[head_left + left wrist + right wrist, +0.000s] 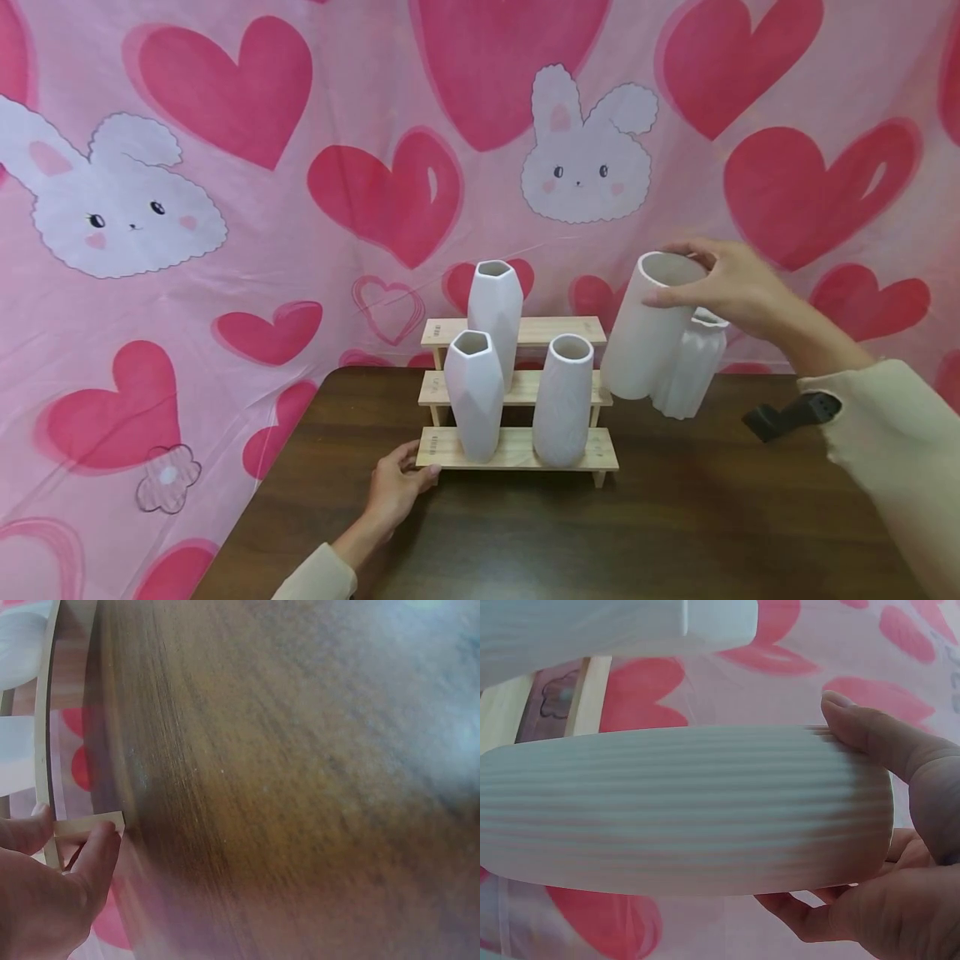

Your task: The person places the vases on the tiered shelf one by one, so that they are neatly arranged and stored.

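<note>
In the head view my right hand (731, 283) holds a white ribbed vase (637, 346) by its rim, slightly tilted, at the right end of a three-step wooden stand (513, 446). The right wrist view shows thumb and fingers round one end of that vase (682, 810). My left hand (393, 492) grips the left end of the stand's lowest step, with a finger against the leg (90, 825) below. A faceted white vase (476, 400) and a rounded white vase (562, 408) stand on the lowest step. Another faceted vase (497, 308) stands behind them.
A white vase with a wavy rim (690, 371) is partly hidden behind the held one. The dark wooden table (675, 525) extends in front of the stand. A pink cloth (262, 208) with hearts and rabbits hangs behind it. A black strap (795, 415) is at the right cuff.
</note>
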Action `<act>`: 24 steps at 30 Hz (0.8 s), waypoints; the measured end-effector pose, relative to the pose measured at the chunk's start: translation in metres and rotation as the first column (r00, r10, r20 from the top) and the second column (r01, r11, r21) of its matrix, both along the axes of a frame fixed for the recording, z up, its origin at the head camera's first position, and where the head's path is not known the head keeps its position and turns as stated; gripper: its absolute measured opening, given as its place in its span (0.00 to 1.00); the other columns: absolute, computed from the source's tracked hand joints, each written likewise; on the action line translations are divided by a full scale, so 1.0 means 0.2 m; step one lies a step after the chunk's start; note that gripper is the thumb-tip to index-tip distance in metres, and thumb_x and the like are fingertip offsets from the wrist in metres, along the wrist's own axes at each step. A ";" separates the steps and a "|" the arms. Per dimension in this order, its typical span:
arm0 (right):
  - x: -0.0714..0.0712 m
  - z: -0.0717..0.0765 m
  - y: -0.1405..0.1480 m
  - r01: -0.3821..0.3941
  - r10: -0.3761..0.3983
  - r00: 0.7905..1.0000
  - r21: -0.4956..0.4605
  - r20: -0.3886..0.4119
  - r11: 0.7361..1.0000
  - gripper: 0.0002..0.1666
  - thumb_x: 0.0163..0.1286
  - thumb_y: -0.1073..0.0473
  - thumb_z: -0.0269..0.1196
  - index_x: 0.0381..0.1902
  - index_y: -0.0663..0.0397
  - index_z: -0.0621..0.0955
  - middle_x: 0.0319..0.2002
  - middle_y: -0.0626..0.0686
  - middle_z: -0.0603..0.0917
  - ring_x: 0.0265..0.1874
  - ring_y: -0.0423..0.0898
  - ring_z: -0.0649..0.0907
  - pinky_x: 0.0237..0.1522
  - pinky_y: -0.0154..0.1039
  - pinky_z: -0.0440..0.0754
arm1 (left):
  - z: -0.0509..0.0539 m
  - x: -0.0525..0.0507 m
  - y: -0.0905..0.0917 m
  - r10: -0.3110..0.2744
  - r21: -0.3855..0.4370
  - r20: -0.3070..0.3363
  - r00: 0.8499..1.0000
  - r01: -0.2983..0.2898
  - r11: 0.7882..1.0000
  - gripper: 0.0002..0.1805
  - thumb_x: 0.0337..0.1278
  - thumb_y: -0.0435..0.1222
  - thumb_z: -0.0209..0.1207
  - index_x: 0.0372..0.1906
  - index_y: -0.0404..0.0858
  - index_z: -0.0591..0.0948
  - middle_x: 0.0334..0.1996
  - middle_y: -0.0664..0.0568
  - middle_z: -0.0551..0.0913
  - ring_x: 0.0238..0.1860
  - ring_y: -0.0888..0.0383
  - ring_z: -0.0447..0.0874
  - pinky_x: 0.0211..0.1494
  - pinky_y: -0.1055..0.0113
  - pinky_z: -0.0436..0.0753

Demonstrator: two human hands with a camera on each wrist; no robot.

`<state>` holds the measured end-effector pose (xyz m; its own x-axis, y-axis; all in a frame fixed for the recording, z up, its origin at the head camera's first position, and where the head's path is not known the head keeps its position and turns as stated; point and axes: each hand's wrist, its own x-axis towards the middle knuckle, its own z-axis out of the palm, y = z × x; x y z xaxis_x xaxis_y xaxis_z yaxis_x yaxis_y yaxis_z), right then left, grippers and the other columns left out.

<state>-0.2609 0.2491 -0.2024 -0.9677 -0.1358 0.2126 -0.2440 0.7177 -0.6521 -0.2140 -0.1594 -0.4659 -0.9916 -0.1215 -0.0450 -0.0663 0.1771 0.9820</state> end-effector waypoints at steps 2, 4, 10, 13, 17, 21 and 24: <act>-0.01 0.01 -0.04 -0.008 0.008 1.000 0.001 -0.010 1.000 0.49 0.52 0.37 0.72 0.67 0.47 0.69 0.56 0.59 0.76 0.50 0.57 0.75 0.40 0.49 0.85 | 0.00 0.00 0.00 0.002 0.003 -0.002 1.000 -0.002 1.000 0.31 0.54 0.26 0.65 0.63 0.22 0.68 0.47 0.32 0.81 0.39 0.48 0.86 0.41 0.60 0.88; -0.03 0.02 -0.08 -0.026 0.026 0.999 -0.007 -0.026 1.000 0.47 0.51 0.37 0.73 0.66 0.48 0.71 0.55 0.58 0.77 0.49 0.56 0.76 0.41 0.48 0.84 | 0.00 0.00 -0.01 0.004 0.005 -0.005 1.000 -0.004 1.000 0.31 0.54 0.26 0.65 0.62 0.22 0.68 0.47 0.32 0.81 0.39 0.48 0.86 0.41 0.61 0.88; -0.10 0.00 -0.17 -0.095 0.093 0.994 -0.047 -0.049 0.994 0.44 0.50 0.40 0.75 0.62 0.48 0.74 0.53 0.55 0.79 0.48 0.52 0.78 0.43 0.46 0.83 | 0.00 -0.01 -0.01 0.010 -0.003 -0.010 1.000 -0.010 1.000 0.30 0.54 0.26 0.65 0.62 0.23 0.69 0.45 0.34 0.82 0.37 0.48 0.86 0.40 0.61 0.88; -0.13 -0.02 -0.21 -0.115 0.113 0.993 -0.067 -0.034 0.991 0.44 0.49 0.41 0.76 0.61 0.49 0.74 0.53 0.55 0.80 0.48 0.52 0.77 0.43 0.45 0.83 | 0.00 -0.01 -0.01 0.002 -0.011 -0.018 1.000 -0.003 1.000 0.29 0.54 0.25 0.64 0.62 0.22 0.69 0.44 0.34 0.82 0.37 0.47 0.86 0.41 0.60 0.88; -0.16 -0.03 -0.26 -0.138 0.137 0.990 -0.075 -0.013 0.988 0.44 0.49 0.41 0.76 0.62 0.49 0.74 0.54 0.55 0.79 0.51 0.53 0.77 0.45 0.48 0.82 | 0.00 -0.01 -0.01 -0.003 -0.004 -0.021 1.000 0.003 1.000 0.29 0.54 0.25 0.64 0.62 0.22 0.69 0.44 0.34 0.82 0.38 0.47 0.86 0.41 0.60 0.88; -0.19 -0.04 -0.31 -0.160 0.161 0.987 -0.060 -0.001 0.985 0.44 0.48 0.41 0.76 0.62 0.48 0.74 0.54 0.55 0.80 0.50 0.53 0.78 0.44 0.49 0.84 | -0.01 -0.01 -0.01 -0.009 0.005 -0.019 1.000 0.009 1.000 0.30 0.54 0.26 0.65 0.62 0.22 0.69 0.44 0.34 0.82 0.38 0.47 0.86 0.41 0.59 0.88; -0.22 -0.06 -0.34 -0.170 0.170 0.985 -0.042 0.003 0.985 0.44 0.48 0.41 0.76 0.61 0.47 0.75 0.53 0.54 0.80 0.48 0.53 0.78 0.40 0.47 0.86 | -0.01 -0.02 -0.02 -0.010 0.012 -0.015 1.000 0.010 1.000 0.30 0.54 0.26 0.65 0.62 0.22 0.69 0.44 0.34 0.82 0.38 0.47 0.86 0.41 0.59 0.88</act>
